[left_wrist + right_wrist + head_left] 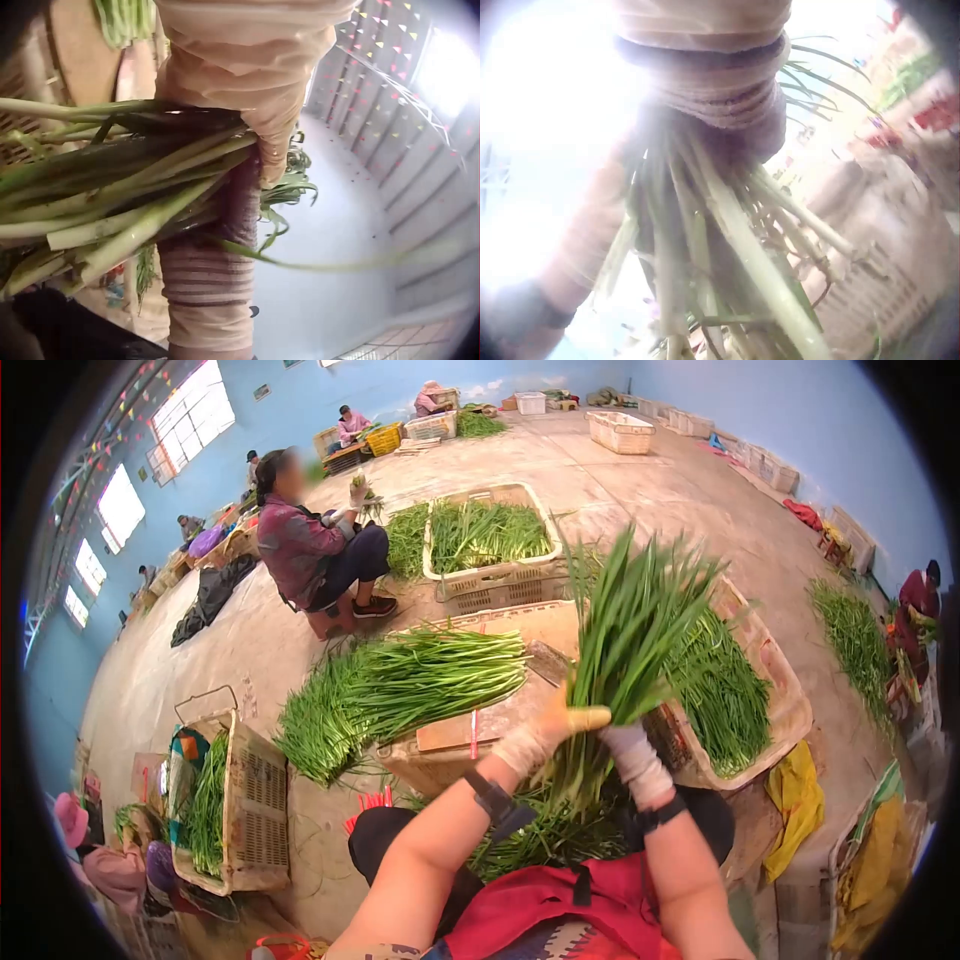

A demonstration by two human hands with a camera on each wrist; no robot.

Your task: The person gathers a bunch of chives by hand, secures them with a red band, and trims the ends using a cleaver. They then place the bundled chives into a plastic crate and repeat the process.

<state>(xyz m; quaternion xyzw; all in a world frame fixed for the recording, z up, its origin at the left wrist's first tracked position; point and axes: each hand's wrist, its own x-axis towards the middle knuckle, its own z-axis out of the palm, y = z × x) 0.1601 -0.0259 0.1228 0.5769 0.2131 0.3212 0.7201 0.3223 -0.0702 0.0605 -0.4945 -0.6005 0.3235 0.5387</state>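
A thick bunch of long green stalks (630, 630) stands upright between both gloved hands, leafy ends up. The left hand (560, 725) wraps round it from the left, its thumb across the front; in the left wrist view the glove (247, 60) closes over the stalks (142, 187). The right hand (630, 745) grips the same bunch from the right; in the right wrist view that hand (712, 105) encircles it, with pale cut ends (742, 262) fanning out below. More stalks (430, 670) lie in a pile on a board (450, 735) to the left.
Crates of greens stand at the right (790, 690), ahead (500, 582) and lower left (262, 810). A person (310, 550) sits on a low stool ahead left. Loose greens (550, 830) lie by the knees. A yellow cloth (795, 810) is at the right.
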